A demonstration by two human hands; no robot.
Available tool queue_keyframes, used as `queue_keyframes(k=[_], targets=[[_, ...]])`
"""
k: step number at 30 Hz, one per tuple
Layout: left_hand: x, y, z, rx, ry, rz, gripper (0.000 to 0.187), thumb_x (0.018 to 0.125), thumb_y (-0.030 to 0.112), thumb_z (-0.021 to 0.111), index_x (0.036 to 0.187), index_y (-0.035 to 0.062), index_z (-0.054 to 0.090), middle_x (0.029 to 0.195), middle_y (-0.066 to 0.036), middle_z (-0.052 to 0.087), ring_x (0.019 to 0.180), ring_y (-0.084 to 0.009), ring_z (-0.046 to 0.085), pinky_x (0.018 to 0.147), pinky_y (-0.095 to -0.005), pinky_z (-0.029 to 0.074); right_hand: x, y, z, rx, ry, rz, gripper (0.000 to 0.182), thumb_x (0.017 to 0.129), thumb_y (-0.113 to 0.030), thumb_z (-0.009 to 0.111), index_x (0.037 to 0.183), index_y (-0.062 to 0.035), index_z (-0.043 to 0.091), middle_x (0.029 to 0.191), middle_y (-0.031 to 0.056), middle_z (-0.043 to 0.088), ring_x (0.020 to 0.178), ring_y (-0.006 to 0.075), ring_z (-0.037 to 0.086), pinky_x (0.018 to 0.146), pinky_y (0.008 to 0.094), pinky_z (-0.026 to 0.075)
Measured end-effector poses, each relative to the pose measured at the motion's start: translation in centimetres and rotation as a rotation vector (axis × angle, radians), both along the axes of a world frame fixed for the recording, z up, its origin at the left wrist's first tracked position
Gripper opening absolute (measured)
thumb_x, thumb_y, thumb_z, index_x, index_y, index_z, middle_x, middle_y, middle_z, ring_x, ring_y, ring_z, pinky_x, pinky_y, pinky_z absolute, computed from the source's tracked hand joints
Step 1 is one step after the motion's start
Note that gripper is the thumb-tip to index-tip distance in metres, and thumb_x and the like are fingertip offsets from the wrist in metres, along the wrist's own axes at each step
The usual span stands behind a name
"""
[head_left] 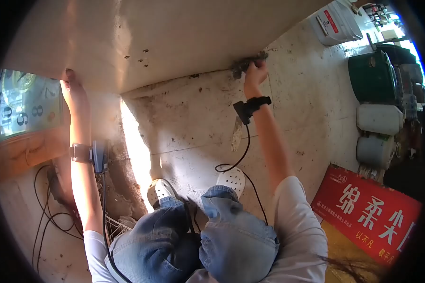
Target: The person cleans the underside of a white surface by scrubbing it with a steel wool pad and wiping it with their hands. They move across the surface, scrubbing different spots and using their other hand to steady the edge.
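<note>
My right hand [256, 74] is closed round a dark grey, ragged cloth [241, 67], low down where the pale wall panel [174, 37] meets the floor. The cloth's exact kind is hard to make out. At the left, my left hand [73, 89] is raised against the same pale surface, with its fingertips touching it and some fingers hidden. I see nothing held in it. Beside that hand stands a large clock face [27, 106] with dark numerals. Each wrist wears a black strap with a small cabled device.
Pale tiled floor [193, 122] with dirt marks lies between my feet and the panel. On the right are a white bucket [335, 26], a green bin [373, 78], plastic containers [378, 119] and a red sign [363, 207]. Black cables [47, 203] loop at the left.
</note>
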State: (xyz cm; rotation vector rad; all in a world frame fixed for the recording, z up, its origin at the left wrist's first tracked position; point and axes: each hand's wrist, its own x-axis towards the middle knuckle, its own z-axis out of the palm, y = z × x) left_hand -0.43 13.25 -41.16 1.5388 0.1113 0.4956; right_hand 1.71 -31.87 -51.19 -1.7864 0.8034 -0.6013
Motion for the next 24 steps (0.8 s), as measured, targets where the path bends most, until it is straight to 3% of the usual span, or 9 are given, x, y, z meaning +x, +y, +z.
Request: queue_keyframes(k=[3, 4, 7, 10, 13, 15, 19, 22, 24], targets=[[-0.1, -0.6, 0.5, -0.036, 0.029, 0.024, 0.048, 0.087, 0.036, 0.052, 0.123, 0.0091, 0.038, 0.124, -0.003, 0.039, 0.115, -0.0178, 0.036, 0.098, -0.033, 0.029, 0.0, 0.1, 1.6, -0.001, -0.336, 0.11, 0.007, 0.076, 0.0, 0.058, 0.078, 0.0019, 0.051, 0.068, 0.0037, 0.051, 0.061, 0.0114, 0.05, 0.052, 0.0278, 0.046], [0.1, -0.5, 0.6, -0.038, 0.014, 0.017, 0.048, 0.086, 0.037, 0.052, 0.123, 0.0091, 0.038, 0.124, -0.003, 0.04, 0.115, -0.0178, 0.036, 0.098, -0.0328, 0.029, -0.2, 0.6, 3.4, 0.105, -0.398, 0.148, 0.012, 0.077, -0.005, 0.06, 0.075, 0.0011, 0.049, 0.067, 0.0059, 0.052, 0.058, 0.016, 0.046, 0.056, 0.0303, 0.041], [0.0, -0.2, -0.1, -0.049, -0.01, -0.007, 0.049, 0.086, 0.038, 0.053, 0.122, 0.0094, 0.039, 0.123, -0.003, 0.04, 0.115, -0.0174, 0.036, 0.097, -0.0324, 0.03, -0.2, 1.0, 3.0, -0.231, -0.423, 0.08, 0.011, 0.077, -0.006, 0.06, 0.076, 0.0002, 0.051, 0.066, 0.0054, 0.051, 0.062, 0.0173, 0.047, 0.061, 0.0307, 0.041], [0.2, 0.3, -0.6, -0.055, -0.035, -0.01, 0.048, 0.085, 0.039, 0.053, 0.121, 0.0102, 0.04, 0.122, -0.002, 0.042, 0.115, -0.0161, 0.037, 0.097, -0.0321, 0.03, 0.3, -1.4, -2.8, 0.043, -0.143, 0.058, 0.011, 0.078, -0.005, 0.059, 0.081, 0.0031, 0.053, 0.069, 0.0027, 0.051, 0.064, 0.0139, 0.047, 0.061, 0.0284, 0.044], [-0.2, -0.2, -0.2, -0.075, -0.023, 0.005, 0.046, 0.085, 0.04, 0.053, 0.119, 0.0107, 0.042, 0.12, -0.001, 0.043, 0.114, -0.0147, 0.038, 0.096, -0.0313, 0.03, -0.3, 0.0, 3.3, -0.241, -0.297, -0.028, 0.011, 0.079, -0.005, 0.06, 0.085, 0.0031, 0.054, 0.072, 0.0034, 0.053, 0.072, 0.0164, 0.049, 0.068, 0.0299, 0.042], [0.0, 0.3, -0.4, -0.088, 0.004, -0.01, 0.045, 0.085, 0.04, 0.053, 0.119, 0.0109, 0.042, 0.12, 0.0, 0.043, 0.115, -0.0139, 0.037, 0.097, -0.0307, 0.03, 0.4, 0.8, 8.1, -0.285, -0.547, -0.106, 0.01, 0.078, -0.004, 0.059, 0.085, 0.001, 0.054, 0.076, 0.006, 0.053, 0.075, 0.0198, 0.05, 0.069, 0.0316, 0.042], [-0.1, -0.5, 0.0, -0.086, 0.026, 0.08, 0.045, 0.086, 0.038, 0.052, 0.12, 0.0102, 0.042, 0.123, -0.002, 0.042, 0.117, -0.0152, 0.036, 0.098, -0.0312, 0.028, 0.9, -0.1, 9.9, -0.547, -0.735, -0.061, 0.008, 0.076, 0.001, 0.056, 0.083, 0.0001, 0.053, 0.079, 0.0089, 0.053, 0.075, 0.0254, 0.051, 0.067, 0.0351, 0.042], [0.1, -0.3, -0.5, -0.061, -0.06, 0.041, 0.045, 0.087, 0.037, 0.051, 0.121, 0.0093, 0.041, 0.124, -0.003, 0.041, 0.118, -0.0164, 0.035, 0.1, -0.032, 0.027, 0.3, -1.8, 4.3, -0.86, -0.584, 0.123, 0.006, 0.075, 0.003, 0.053, 0.079, 0.0003, 0.052, 0.083, 0.0124, 0.051, 0.072, 0.0299, 0.05, 0.064, 0.037, 0.041], [0.0, -0.2, -0.6, -0.053, -0.029, 0.052, 0.044, 0.088, 0.036, 0.051, 0.121, 0.0085, 0.04, 0.125, -0.003, 0.041, 0.118, -0.0173, 0.035, 0.101, -0.0326, 0.026, -1.0, -2.0, 0.1, -0.808, -0.337, 0.297, 0.005, 0.075, 0.003, 0.05, 0.079, -0.0002, 0.05, 0.084, 0.0153, 0.051, 0.072, 0.0338, 0.05, 0.061, 0.0384, 0.041]])
